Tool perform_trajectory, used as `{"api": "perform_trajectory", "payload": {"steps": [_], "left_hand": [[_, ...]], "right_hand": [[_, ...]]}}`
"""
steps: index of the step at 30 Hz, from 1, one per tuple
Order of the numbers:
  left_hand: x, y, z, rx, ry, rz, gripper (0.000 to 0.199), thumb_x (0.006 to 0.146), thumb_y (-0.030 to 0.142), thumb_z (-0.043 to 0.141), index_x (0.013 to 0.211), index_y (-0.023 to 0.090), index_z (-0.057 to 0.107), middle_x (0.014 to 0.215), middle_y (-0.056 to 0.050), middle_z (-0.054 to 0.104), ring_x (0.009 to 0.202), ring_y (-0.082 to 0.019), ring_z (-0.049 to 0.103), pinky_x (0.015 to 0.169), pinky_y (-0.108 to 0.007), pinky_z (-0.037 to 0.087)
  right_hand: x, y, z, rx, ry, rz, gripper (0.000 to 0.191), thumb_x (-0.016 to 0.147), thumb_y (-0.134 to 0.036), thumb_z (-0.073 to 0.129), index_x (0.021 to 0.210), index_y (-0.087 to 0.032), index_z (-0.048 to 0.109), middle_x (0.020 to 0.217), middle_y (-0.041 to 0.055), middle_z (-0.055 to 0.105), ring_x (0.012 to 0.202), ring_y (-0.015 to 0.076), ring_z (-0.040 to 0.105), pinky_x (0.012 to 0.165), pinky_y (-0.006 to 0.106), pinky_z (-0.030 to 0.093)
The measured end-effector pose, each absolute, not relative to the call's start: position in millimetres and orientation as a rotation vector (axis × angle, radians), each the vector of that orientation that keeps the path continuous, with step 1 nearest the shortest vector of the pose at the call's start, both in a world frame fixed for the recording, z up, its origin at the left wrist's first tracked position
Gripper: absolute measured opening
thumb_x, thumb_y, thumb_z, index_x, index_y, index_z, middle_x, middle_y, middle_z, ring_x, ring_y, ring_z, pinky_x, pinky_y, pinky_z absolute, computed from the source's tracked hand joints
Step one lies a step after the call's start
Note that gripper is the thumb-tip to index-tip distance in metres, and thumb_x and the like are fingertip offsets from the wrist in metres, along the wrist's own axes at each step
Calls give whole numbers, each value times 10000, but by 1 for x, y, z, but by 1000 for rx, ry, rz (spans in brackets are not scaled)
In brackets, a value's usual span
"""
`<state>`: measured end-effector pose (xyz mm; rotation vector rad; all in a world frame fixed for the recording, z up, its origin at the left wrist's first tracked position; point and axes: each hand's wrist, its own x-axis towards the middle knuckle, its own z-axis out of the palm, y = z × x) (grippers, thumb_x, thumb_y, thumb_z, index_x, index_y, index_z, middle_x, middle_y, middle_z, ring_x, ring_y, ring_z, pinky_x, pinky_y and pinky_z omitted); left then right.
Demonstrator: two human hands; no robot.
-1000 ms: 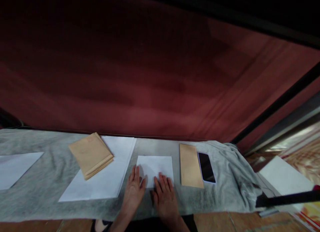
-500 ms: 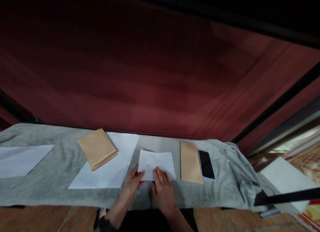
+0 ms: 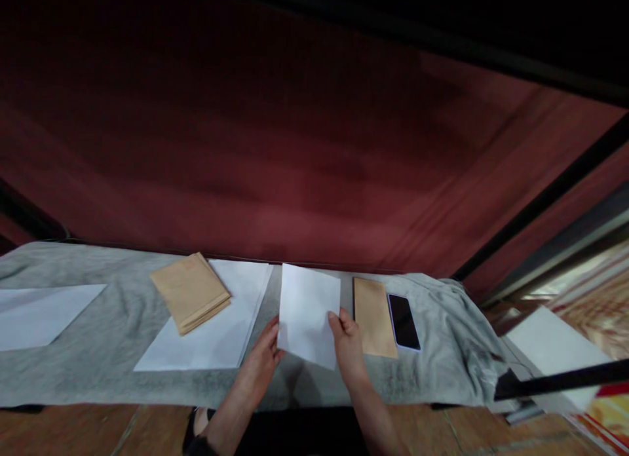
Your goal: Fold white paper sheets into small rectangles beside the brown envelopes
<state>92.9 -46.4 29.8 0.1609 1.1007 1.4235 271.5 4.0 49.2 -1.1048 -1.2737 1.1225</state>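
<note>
A folded sheet of white paper [image 3: 309, 312] is held up slightly above the grey cloth, its long side pointing away from me. My left hand [image 3: 265, 354] grips its lower left edge, with the fingers partly behind it. At the right edge, my right hand [image 3: 348, 341] pinches it, the thumb on top. Just right of that hand lies a brown paper envelope [image 3: 374, 315]. Left of the paper, a stack of large white sheets [image 3: 216, 341] lies flat, and several brown envelopes [image 3: 191, 292] rest on its upper part.
A smartphone [image 3: 403, 322] lies right of the single envelope. Another white sheet [image 3: 44, 312] is at the far left of the grey cloth [image 3: 118, 325]. A dark red panel [image 3: 275, 181] rises behind the table. At right, a black bar [image 3: 565, 379] crosses before a white board [image 3: 555, 348].
The folded paper has been lifted off the cloth and turned so its long side points away. My right hand has moved from pressing on it to pinching its right edge.
</note>
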Motion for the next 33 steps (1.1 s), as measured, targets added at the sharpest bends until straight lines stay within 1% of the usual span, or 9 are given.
{"api": "perform_trajectory", "payload": {"steps": [6,8,11,16,21,24,28,30,33], "left_hand": [[92,-48,34,469,1222,1359,540,646,378,837,1136,197,702,969,-67,777,811,-225,726,692,-294,559],[91,-48,29,571,1338,1303,516,650,413,809,1106,191,712,864,-44,770,698,-200,695,597,-272,523],[92,-45,17,661,1480,1259,380,660,347,759,1005,194,722,727,-4,723,624,-170,645,513,-233,469],[105,-41,-2,566,1520,1262,278,649,210,720,922,218,668,703,15,686,656,-190,667,504,-247,511],[109,-47,-8,431,1504,1334,333,678,185,703,998,224,621,819,-10,702,763,-211,706,596,-295,573],[109,-56,-8,424,1497,1386,398,655,245,738,1032,224,612,851,-10,701,769,-211,697,611,-301,568],[115,-65,-10,428,1492,1384,508,618,357,777,1072,231,588,855,3,699,760,-215,686,607,-301,549],[116,-68,-11,442,1497,1338,555,620,386,780,1108,230,567,849,4,696,755,-223,688,614,-316,553],[109,-69,-8,581,1626,1260,542,652,399,773,1127,223,582,782,-4,673,758,-267,692,654,-376,572]], "right_hand": [[270,18,10,-1071,-941,1322,374,801,-473,646,1061,-209,696,882,29,749,712,203,680,652,301,547],[272,24,-13,-1125,-970,1274,380,768,-465,646,1046,-209,691,896,35,752,729,207,687,672,310,556],[276,33,-41,-1202,-1033,1187,382,741,-460,626,1009,-197,693,875,44,750,734,208,688,682,314,564],[283,41,-63,-1287,-1170,1027,516,787,-419,570,1227,-162,647,1051,87,742,950,226,693,844,360,572],[298,19,-67,-1284,-1356,881,453,861,-249,495,1282,-199,653,1372,95,622,1294,228,555,1114,425,441],[311,-7,-64,-1259,-1682,724,591,842,-68,388,1357,-245,617,1425,61,590,1324,192,545,1146,411,425],[322,-30,-58,-1242,-1987,601,878,720,55,382,1516,-315,425,1551,21,463,1410,181,457,1160,430,416],[323,-33,-56,-1225,-2074,544,944,648,76,412,1506,-317,440,1544,17,473,1424,200,440,1159,456,419],[322,-31,-55,-1180,-2195,477,913,611,85,439,1434,-295,546,1458,30,572,1390,224,486,1160,502,418]]}}
